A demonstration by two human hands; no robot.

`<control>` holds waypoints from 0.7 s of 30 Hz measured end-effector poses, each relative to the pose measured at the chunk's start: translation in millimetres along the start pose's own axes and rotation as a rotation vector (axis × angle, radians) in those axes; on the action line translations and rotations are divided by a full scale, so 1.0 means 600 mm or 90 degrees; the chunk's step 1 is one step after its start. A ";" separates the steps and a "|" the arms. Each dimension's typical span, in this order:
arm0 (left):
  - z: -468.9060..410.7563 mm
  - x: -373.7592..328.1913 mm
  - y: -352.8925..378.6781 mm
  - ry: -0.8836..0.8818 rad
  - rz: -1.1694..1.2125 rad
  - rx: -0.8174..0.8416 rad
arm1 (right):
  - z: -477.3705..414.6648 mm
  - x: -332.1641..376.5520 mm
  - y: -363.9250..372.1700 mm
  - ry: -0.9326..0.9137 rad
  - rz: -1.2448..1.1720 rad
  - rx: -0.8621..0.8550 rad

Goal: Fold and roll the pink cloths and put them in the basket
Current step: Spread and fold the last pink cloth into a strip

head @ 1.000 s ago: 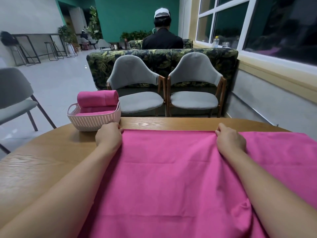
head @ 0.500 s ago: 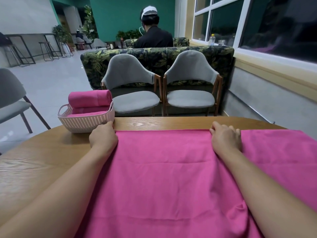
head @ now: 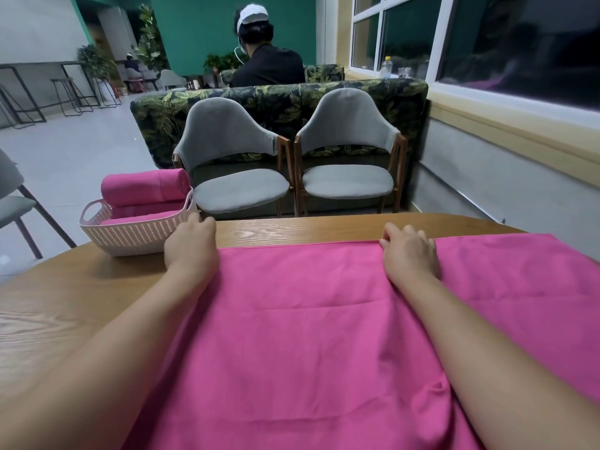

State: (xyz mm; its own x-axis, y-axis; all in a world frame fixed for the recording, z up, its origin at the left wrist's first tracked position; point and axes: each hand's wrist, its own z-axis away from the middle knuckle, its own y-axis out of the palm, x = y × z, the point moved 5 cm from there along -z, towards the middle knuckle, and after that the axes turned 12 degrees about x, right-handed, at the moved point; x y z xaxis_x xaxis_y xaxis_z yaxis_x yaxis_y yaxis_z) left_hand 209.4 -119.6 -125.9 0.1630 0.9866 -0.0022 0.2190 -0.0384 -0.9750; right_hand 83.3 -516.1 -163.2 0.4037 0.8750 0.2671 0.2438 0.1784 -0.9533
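A large pink cloth lies spread flat over the wooden table, with its far edge straight. My left hand rests on the cloth's far left corner, and its fingers reach past the edge onto bare wood beside the basket. My right hand sits on the far edge further right, fingers curled and pinching the hem. A white woven basket stands at the table's far left. It holds rolled pink cloths, one lying on top of the others.
Two grey chairs stand just beyond the table's far edge, with a leaf-patterned sofa behind them and a person sitting beyond it. Another grey chair is at the left. A wall with windows runs along the right.
My left hand has slid forward past the cloth's far edge towards the basket. My right hand stays on the far edge. The view has shifted slightly.
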 end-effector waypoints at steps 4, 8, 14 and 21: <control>-0.006 -0.104 -0.013 0.085 0.049 -0.015 | 0.002 0.001 -0.001 -0.001 -0.019 0.001; -0.009 -0.228 -0.004 0.158 0.148 0.009 | 0.003 0.000 -0.001 0.000 -0.032 -0.003; -0.012 -0.387 0.028 0.220 0.236 0.072 | 0.004 -0.001 0.000 0.004 -0.048 -0.015; 0.000 -0.491 0.047 0.297 0.325 0.112 | -0.002 -0.001 0.002 0.002 -0.054 -0.010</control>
State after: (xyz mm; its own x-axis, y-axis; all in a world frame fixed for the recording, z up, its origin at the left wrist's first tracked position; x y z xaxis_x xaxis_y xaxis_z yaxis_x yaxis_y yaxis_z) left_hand 167.4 -411.3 -152.9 0.6067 0.6805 -0.4109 -0.1461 -0.4126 -0.8991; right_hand 84.2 -517.0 -164.6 0.3843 0.8556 0.3468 0.2910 0.2442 -0.9250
